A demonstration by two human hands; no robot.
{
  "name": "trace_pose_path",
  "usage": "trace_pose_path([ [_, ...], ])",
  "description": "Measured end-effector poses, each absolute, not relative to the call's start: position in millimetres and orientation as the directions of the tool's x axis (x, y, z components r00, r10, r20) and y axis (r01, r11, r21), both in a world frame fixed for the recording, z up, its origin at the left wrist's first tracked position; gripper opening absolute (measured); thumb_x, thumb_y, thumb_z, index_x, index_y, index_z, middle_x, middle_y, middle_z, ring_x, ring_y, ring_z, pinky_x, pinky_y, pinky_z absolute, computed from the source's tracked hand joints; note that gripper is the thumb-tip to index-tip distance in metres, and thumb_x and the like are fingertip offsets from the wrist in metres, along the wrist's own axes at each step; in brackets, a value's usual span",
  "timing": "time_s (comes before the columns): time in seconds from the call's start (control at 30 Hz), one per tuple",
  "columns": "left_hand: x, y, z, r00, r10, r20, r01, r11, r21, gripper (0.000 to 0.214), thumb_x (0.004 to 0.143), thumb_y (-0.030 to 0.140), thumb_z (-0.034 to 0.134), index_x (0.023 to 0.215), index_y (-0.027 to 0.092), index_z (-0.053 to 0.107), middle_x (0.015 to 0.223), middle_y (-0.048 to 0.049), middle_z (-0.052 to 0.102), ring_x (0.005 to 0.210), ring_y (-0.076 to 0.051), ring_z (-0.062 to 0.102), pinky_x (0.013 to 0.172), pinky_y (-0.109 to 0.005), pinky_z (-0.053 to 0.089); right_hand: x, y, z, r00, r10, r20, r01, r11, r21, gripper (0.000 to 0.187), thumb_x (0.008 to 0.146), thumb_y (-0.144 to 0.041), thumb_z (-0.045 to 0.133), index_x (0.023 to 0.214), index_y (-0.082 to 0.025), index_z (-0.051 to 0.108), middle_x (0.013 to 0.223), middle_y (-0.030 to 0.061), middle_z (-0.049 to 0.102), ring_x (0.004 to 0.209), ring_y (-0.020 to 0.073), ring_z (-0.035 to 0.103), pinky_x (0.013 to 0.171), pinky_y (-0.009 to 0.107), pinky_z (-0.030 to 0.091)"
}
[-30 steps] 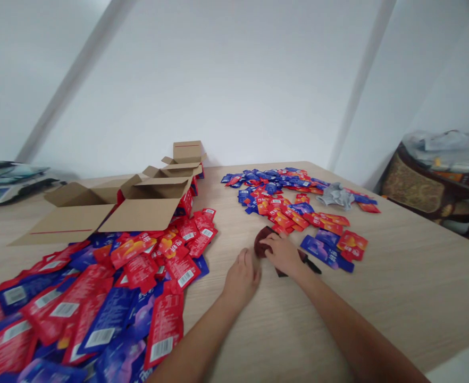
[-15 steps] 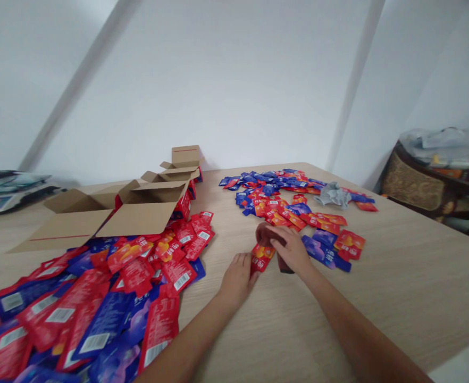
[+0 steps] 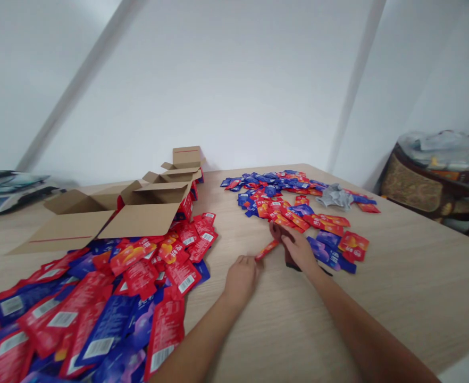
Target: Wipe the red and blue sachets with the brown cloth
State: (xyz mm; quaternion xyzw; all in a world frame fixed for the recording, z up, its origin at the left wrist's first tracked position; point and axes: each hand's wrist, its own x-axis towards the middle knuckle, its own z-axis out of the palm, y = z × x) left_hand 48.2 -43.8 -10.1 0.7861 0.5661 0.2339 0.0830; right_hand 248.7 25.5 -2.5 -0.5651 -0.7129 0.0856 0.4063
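My left hand (image 3: 240, 281) is closed on the near end of a red and orange sachet (image 3: 268, 249), which is tilted nearly edge-on just above the table. To its right, my right hand (image 3: 300, 250) grips a folded dark brown cloth (image 3: 275, 230), its fingers and thumb closed round it. Part of the cloth hangs below that hand, near the far end of the sachet. Whether the cloth touches the sachet, I cannot tell. Several red and blue-purple sachets (image 3: 330, 250) lie flat just beyond my right hand.
A big heap of red and blue sachets (image 3: 110, 298) covers the left front. Behind it stand open cardboard boxes (image 3: 142, 218) in a row. More sachets (image 3: 270, 183) spread across the back, with crumpled grey material (image 3: 335, 196) among them. At right is a patterned chair (image 3: 410, 181) piled with bags.
The sachet has turned from face-up to nearly edge-on in my left hand. My right hand and the brown cloth have shifted slightly right, away from the left hand.
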Motion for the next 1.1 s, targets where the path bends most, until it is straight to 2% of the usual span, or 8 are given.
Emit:
trace_pose_path([
  [0.1, 43, -38, -11, 0.053, 0.995, 0.085, 0.556, -0.101, 0.825, 0.035, 0.09, 0.034, 0.023, 0.088, 0.015, 0.052, 0.074, -0.0078, 0.064, 0.061, -0.016, 0.062, 0.058, -0.03, 0.049, 239, 7, 10, 0.02, 0.8, 0.599, 0.692, 0.422, -0.586, 0.043, 0.086, -0.031, 0.035, 0.128, -0.024, 0.046, 0.123, 0.0051, 0.053, 0.112, 0.021, 0.046, 0.097, 0.039, 0.034],
  [0.17, 43, -34, -15, 0.067, 0.992, -0.104, 0.285, 0.08, 0.955, 0.04, 0.089, 0.04, 0.019, 0.086, 0.015, 0.05, 0.061, -0.0031, 0.06, 0.041, -0.012, 0.053, 0.042, -0.024, 0.043, 219, -12, 17, -0.126, 0.781, 0.612, 0.719, 0.497, -0.486, 0.042, 0.087, -0.03, 0.037, 0.128, -0.026, 0.046, 0.123, 0.0048, 0.051, 0.112, 0.0207, 0.044, 0.097, 0.038, 0.034],
  [0.23, 42, -30, -18, 0.117, 0.975, -0.19, 0.151, 0.172, 0.973, 0.038, 0.084, 0.044, 0.028, 0.076, 0.015, 0.05, 0.049, 0.0009, 0.054, 0.032, -0.009, 0.045, 0.035, -0.021, 0.037, 197, -28, 18, -0.391, 0.762, 0.517, 0.708, 0.608, -0.359, 0.042, 0.087, -0.028, 0.04, 0.128, -0.03, 0.046, 0.124, 0.003, 0.05, 0.112, 0.0201, 0.042, 0.096, 0.036, 0.035],
  [0.33, 38, -29, -17, 0.135, 0.968, -0.213, 0.089, 0.203, 0.975, 0.031, 0.077, 0.043, 0.042, 0.064, 0.016, 0.048, 0.042, 0.005, 0.046, 0.028, -0.006, 0.035, 0.031, -0.017, 0.03, 186, -29, 10, -0.502, 0.765, 0.404, 0.739, 0.622, -0.259, 0.043, 0.086, -0.021, 0.04, 0.128, -0.03, 0.047, 0.125, 0.0022, 0.049, 0.111, 0.0205, 0.041, 0.097, 0.036, 0.034],
  [0.53, 32, -34, -9, 0.123, 0.954, -0.272, 0.01, 0.273, 0.962, 0.026, 0.074, 0.042, 0.045, 0.067, 0.017, 0.047, 0.04, 0.0078, 0.044, 0.027, -0.004, 0.027, 0.029, -0.017, 0.025, 220, 9, -1, -0.243, 0.911, 0.333, 0.921, 0.325, -0.217, 0.039, 0.085, -0.018, 0.041, 0.12, -0.026, 0.055, 0.113, 0.007, 0.055, 0.103, 0.0234, 0.043, 0.087, 0.037, 0.038],
  [0.73, 37, -30, -11, 0.14, 0.954, -0.263, 0.036, 0.261, 0.965, 0.023, 0.076, 0.035, 0.043, 0.065, 0.016, 0.049, 0.039, 0.0055, 0.046, 0.027, -0.005, 0.03, 0.03, -0.018, 0.025, 195, -19, 7, -0.473, 0.76, 0.445, 0.755, 0.611, -0.24, 0.044, 0.086, -0.018, 0.039, 0.128, -0.032, 0.046, 0.12, 0.0033, 0.05, 0.106, 0.0206, 0.041, 0.092, 0.036, 0.036],
  [0.87, 38, -34, -10, 0.13, 0.958, -0.255, -0.017, 0.259, 0.966, 0.021, 0.077, 0.033, 0.042, 0.065, 0.016, 0.048, 0.039, 0.0058, 0.045, 0.027, -0.005, 0.028, 0.029, -0.018, 0.025, 203, -5, 1, -0.351, 0.88, 0.321, 0.893, 0.418, -0.17, 0.04, 0.084, -0.015, 0.041, 0.118, -0.03, 0.056, 0.113, 0.0059, 0.054, 0.101, 0.0225, 0.042, 0.084, 0.035, 0.037],
  [1.1, 18, -29, 2, -0.233, 0.971, 0.055, -0.281, -0.121, 0.952, 0.024, 0.076, 0.04, 0.05, 0.073, 0.017, 0.046, 0.053, 0.0043, 0.053, 0.036, -0.007, 0.041, 0.035, -0.018, 0.035, 228, 13, -12, -0.259, 0.884, 0.388, 0.937, 0.327, -0.121, 0.039, 0.085, -0.022, 0.042, 0.122, -0.03, 0.054, 0.111, 0.007, 0.054, 0.098, 0.0227, 0.042, 0.083, 0.034, 0.035],
])
